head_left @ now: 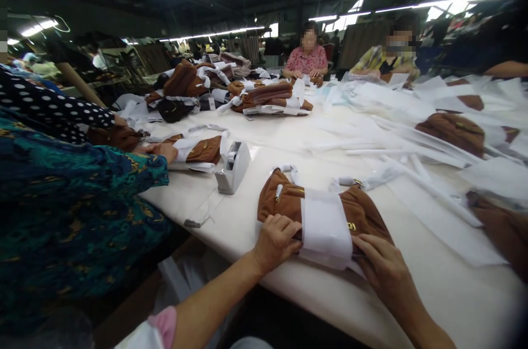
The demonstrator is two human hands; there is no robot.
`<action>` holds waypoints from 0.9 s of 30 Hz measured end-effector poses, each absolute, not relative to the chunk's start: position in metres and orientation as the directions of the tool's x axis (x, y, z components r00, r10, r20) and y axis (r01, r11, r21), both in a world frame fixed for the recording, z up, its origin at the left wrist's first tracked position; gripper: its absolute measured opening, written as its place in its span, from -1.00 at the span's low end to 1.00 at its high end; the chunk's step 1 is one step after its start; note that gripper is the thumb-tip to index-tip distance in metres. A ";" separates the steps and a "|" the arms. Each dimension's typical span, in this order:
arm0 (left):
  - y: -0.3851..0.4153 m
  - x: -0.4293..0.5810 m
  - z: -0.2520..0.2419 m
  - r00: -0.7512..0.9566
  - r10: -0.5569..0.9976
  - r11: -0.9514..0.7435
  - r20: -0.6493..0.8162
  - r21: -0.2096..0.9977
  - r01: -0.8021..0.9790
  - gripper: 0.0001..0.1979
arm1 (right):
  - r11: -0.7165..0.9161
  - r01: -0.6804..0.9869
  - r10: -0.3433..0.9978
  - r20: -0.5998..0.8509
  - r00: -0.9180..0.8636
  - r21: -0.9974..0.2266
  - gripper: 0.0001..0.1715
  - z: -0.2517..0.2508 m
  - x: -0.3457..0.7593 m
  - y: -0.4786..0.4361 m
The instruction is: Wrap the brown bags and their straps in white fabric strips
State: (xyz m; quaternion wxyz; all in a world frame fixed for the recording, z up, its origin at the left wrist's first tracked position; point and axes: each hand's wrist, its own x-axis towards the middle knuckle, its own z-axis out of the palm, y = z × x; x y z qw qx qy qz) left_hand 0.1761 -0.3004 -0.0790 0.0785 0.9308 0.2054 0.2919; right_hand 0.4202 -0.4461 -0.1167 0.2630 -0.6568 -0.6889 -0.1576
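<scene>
A brown handbag (284,195) with gold zips lies flat on the table in front of me. Round its middle runs a wide band of white paper (325,225), and its strap ends are wrapped in white too. My left hand (277,242) grips the bag's near edge just left of the band, fingers curled over it. On the other side of the band, my right hand (381,266) holds the near right edge, its thumb tucked under. The fingertips of both hands are partly hidden against the bag.
A grey tape dispenser (233,169) stands left of the bag. Further left, a co-worker in a teal patterned sleeve (140,173) handles another brown bag (205,150). Bags are piled at the back; white paper strips (437,200) lie right. Two people sit across the table (280,140).
</scene>
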 end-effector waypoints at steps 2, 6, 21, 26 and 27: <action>-0.312 0.174 -0.077 0.684 0.408 -0.913 0.604 0.250 0.323 -0.75 | 0.078 0.986 0.828 0.560 0.017 -0.145 -0.69 -0.118 0.419 -0.448; -0.326 0.174 -0.081 0.602 0.280 -0.956 0.748 0.157 0.249 -0.75 | 0.036 0.983 0.857 0.511 0.062 -0.180 -0.68 -0.115 0.411 -0.453; -0.300 0.167 -0.088 0.645 0.156 -0.985 0.748 0.163 0.049 -0.81 | 0.050 0.998 0.760 0.650 -0.020 -0.028 -0.66 -0.116 0.374 -0.468; -0.301 0.170 -0.076 0.685 0.172 -0.982 0.708 0.179 0.062 -0.79 | 0.052 0.998 0.734 0.676 -0.070 0.046 -0.61 -0.128 0.364 -0.463; -0.306 0.176 -0.076 0.671 0.174 -0.983 0.720 0.164 0.078 -0.78 | 0.056 0.998 0.736 0.675 -0.057 0.023 -0.60 -0.129 0.359 -0.460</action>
